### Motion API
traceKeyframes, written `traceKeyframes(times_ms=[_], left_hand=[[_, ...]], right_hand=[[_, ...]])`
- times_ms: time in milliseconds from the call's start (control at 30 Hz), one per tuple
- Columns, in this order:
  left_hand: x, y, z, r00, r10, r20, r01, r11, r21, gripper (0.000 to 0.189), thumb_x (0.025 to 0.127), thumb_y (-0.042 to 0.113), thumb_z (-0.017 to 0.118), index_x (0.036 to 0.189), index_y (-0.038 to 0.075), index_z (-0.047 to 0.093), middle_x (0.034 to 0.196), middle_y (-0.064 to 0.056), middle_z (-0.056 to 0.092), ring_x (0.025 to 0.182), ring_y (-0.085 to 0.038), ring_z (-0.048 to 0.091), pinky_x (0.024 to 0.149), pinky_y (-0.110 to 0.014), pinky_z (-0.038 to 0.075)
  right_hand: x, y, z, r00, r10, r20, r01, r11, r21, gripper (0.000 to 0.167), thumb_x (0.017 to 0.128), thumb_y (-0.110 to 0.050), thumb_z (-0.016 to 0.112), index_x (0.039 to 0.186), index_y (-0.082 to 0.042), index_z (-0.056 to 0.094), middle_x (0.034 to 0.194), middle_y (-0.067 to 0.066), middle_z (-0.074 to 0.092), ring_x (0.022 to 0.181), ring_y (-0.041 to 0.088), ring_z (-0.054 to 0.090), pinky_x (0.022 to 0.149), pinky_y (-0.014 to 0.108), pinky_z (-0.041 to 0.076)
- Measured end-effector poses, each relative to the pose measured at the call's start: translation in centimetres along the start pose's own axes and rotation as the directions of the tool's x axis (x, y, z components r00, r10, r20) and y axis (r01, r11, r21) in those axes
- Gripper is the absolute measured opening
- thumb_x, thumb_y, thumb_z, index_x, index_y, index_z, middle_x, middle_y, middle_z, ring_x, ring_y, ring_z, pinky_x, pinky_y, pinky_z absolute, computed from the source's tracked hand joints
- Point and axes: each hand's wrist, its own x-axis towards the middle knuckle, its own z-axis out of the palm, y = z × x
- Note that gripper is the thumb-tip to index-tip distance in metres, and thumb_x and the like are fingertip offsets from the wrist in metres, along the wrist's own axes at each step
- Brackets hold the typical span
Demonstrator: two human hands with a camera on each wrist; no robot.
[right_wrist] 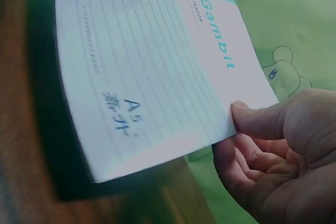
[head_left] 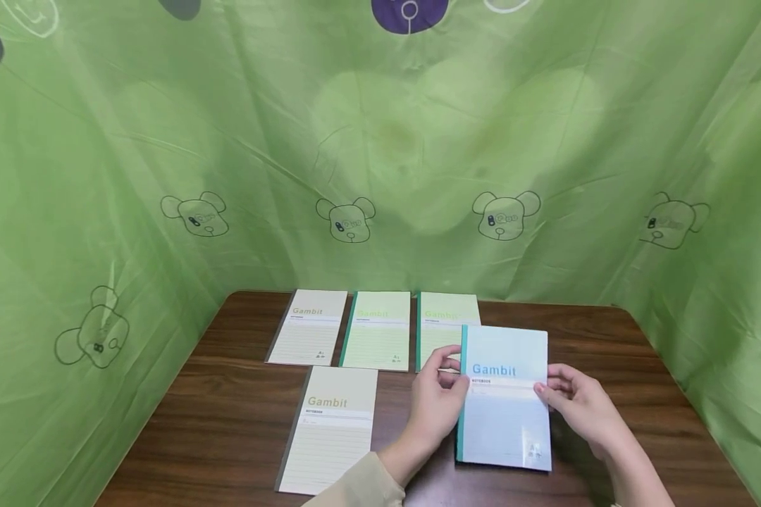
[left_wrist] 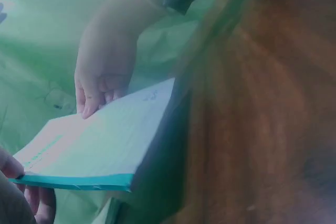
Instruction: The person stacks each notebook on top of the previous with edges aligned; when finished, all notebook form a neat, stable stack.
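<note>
A pale blue notebook (head_left: 506,422) with a teal spine and "Gambit" on its cover is held up off the table between both hands. My left hand (head_left: 436,398) pinches its spine edge, thumb in front and fingers behind. At the opposite edge, my right hand (head_left: 583,408) grips it the same way, as the right wrist view also shows. Behind it lies a green-lettered notebook (head_left: 447,310), partly covered by the held one and the left hand. Further left are another green-lettered notebook (head_left: 375,345) and a grey-spined notebook (head_left: 307,338). Nearer me rests a second grey-spined notebook (head_left: 330,451).
The dark wooden table (head_left: 209,422) carries the notebooks, three of them in a row along its back edge. Green cloth (head_left: 406,155) printed with bear heads hangs behind the table and on both sides.
</note>
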Motion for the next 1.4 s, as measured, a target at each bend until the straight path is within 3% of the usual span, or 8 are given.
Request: traceKeyframes(times_ms=[133, 300, 467, 600, 800, 967, 1200, 1400], left_hand=[[1.5, 0.3, -0.9, 0.998, -0.048, 0.033, 0.047, 0.999, 0.013, 0.054, 0.091, -0.003, 0.072, 0.137, 0.023, 0.071, 0.102, 0.002, 0.070, 0.081, -0.011, 0.069, 0.070, -0.028, 0.059], [3.6, 0.7, -2.1, 0.989, -0.104, 0.106, 0.101, 0.994, 0.038, 0.045, 0.088, -0.004, 0.071, 0.129, 0.014, 0.074, 0.101, -0.003, 0.069, 0.083, -0.014, 0.067, 0.073, -0.030, 0.057], [5.1, 0.7, -3.2, 0.980, -0.135, 0.147, 0.129, 0.990, 0.049, 0.050, 0.087, -0.009, 0.069, 0.134, 0.007, 0.073, 0.101, -0.006, 0.067, 0.080, -0.016, 0.066, 0.071, -0.030, 0.057], [6.2, 0.5, -3.8, 0.985, -0.154, 0.081, 0.154, 0.988, 0.003, 0.048, 0.089, -0.012, 0.069, 0.134, 0.005, 0.073, 0.098, -0.009, 0.069, 0.079, -0.018, 0.068, 0.068, -0.031, 0.058], [7.5, 0.5, -4.5, 0.978, -0.197, -0.062, 0.190, 0.976, -0.101, 0.044, 0.094, -0.012, 0.066, 0.134, 0.003, 0.070, 0.100, -0.012, 0.073, 0.084, -0.021, 0.069, 0.070, -0.034, 0.059], [8.8, -0.1, -4.8, 0.968, -0.202, -0.151, 0.180, 0.973, -0.147, 0.038, 0.096, -0.010, 0.068, 0.132, 0.002, 0.070, 0.106, -0.013, 0.073, 0.089, -0.023, 0.068, 0.077, -0.033, 0.059], [9.7, -1.3, -4.8, 0.955, -0.248, -0.160, 0.218, 0.959, -0.181, 0.029, 0.097, -0.006, 0.073, 0.124, 0.002, 0.069, 0.111, -0.013, 0.076, 0.098, -0.025, 0.071, 0.087, -0.036, 0.059], [9.8, -2.1, -4.7, 0.958, -0.239, -0.157, 0.218, 0.966, -0.138, 0.029, 0.099, -0.001, 0.074, 0.127, 0.005, 0.067, 0.115, -0.011, 0.076, 0.102, -0.024, 0.073, 0.091, -0.039, 0.060]], right_hand=[[0.8, -1.1, 0.1, 0.998, -0.051, -0.048, 0.052, 0.998, 0.024, 0.038, 0.106, -0.010, 0.072, 0.135, 0.011, 0.058, 0.106, 0.011, 0.075, 0.085, 0.009, 0.067, 0.078, 0.027, 0.059], [2.0, -2.8, 0.4, 0.986, -0.098, -0.135, 0.105, 0.993, 0.045, 0.033, 0.108, -0.009, 0.070, 0.133, 0.010, 0.060, 0.104, 0.012, 0.075, 0.084, 0.006, 0.066, 0.074, 0.023, 0.058], [3.1, -4.2, 1.2, 0.976, -0.096, -0.195, 0.111, 0.992, 0.067, 0.036, 0.109, -0.012, 0.069, 0.136, 0.010, 0.060, 0.107, 0.014, 0.074, 0.085, 0.006, 0.065, 0.072, 0.021, 0.055], [3.9, -5.0, 2.1, 0.976, -0.088, -0.197, 0.110, 0.989, 0.104, 0.040, 0.109, -0.014, 0.069, 0.140, 0.009, 0.060, 0.112, 0.015, 0.075, 0.088, 0.006, 0.066, 0.074, 0.021, 0.055], [5.3, -5.3, 3.6, 0.988, -0.112, -0.106, 0.128, 0.978, 0.165, 0.043, 0.112, -0.011, 0.061, 0.151, 0.005, 0.053, 0.128, 0.026, 0.071, 0.095, 0.009, 0.069, 0.081, 0.028, 0.060], [6.1, -5.1, 4.6, 0.989, -0.119, -0.089, 0.134, 0.973, 0.189, 0.047, 0.107, -0.008, 0.070, 0.151, 0.003, 0.057, 0.130, 0.027, 0.069, 0.095, 0.012, 0.069, 0.079, 0.027, 0.060], [7.4, -3.7, 6.0, 0.975, -0.116, -0.188, 0.158, 0.961, 0.228, 0.043, 0.105, -0.003, 0.070, 0.147, 0.004, 0.063, 0.130, 0.029, 0.071, 0.095, 0.007, 0.069, 0.079, 0.019, 0.057], [8.2, -2.6, 7.1, 0.962, -0.089, -0.258, 0.155, 0.956, 0.248, 0.039, 0.105, -0.001, 0.069, 0.144, 0.002, 0.067, 0.130, 0.028, 0.072, 0.095, 0.006, 0.068, 0.078, 0.018, 0.056]])
